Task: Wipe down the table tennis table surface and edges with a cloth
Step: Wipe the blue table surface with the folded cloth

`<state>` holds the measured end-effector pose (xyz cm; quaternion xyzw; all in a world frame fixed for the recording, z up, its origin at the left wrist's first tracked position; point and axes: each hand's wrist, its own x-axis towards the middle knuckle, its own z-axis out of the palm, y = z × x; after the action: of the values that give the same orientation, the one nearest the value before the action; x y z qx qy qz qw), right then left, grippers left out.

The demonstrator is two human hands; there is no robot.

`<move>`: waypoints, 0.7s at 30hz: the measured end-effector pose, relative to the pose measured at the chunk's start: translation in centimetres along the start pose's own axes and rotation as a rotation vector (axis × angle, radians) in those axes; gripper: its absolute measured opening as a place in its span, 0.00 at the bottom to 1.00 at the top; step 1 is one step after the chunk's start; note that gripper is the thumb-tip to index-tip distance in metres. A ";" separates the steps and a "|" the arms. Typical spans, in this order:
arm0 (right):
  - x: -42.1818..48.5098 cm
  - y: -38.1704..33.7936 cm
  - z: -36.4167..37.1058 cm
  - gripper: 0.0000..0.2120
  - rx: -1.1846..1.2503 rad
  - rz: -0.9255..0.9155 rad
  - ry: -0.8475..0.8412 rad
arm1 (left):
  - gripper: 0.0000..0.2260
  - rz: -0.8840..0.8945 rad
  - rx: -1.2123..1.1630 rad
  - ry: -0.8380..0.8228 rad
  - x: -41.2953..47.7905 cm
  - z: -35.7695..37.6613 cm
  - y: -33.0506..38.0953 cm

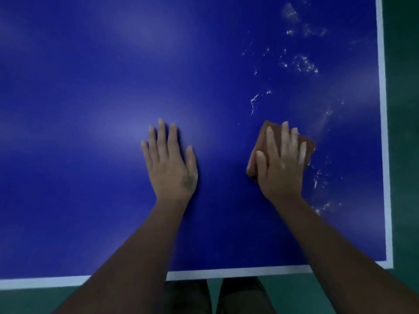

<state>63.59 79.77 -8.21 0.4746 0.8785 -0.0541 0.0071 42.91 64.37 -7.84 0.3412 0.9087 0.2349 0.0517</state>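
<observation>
The right grip (281, 164), fingers straight, presses the brown cloth (307, 145) flat on the blue bench (90, 87), the cloth directly under its palm. The left grip (170, 164) lies open and flat beside it; white smears (299, 63) spread beyond the right grip's fingertips.

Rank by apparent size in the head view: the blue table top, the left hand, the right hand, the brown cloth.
1. blue table top
2. left hand and right hand, alike
3. brown cloth, partly hidden under the right hand
</observation>
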 end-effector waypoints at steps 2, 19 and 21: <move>0.5 -2.9 0.4 0.30 -0.009 -0.114 0.004 | 0.26 0.006 -0.023 0.011 3.9 1.1 1.7; 9.7 3.8 0.0 0.31 -0.022 -0.091 0.018 | 0.29 -0.071 0.230 -0.006 11.0 3.8 2.4; 10.3 1.9 0.0 0.31 -0.012 -0.105 0.002 | 0.29 -0.072 0.216 0.000 11.1 3.7 2.5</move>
<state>59.51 89.40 -9.03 0.4277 0.9026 -0.0484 0.0063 36.96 74.63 -9.23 0.3121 0.9404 0.1335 0.0230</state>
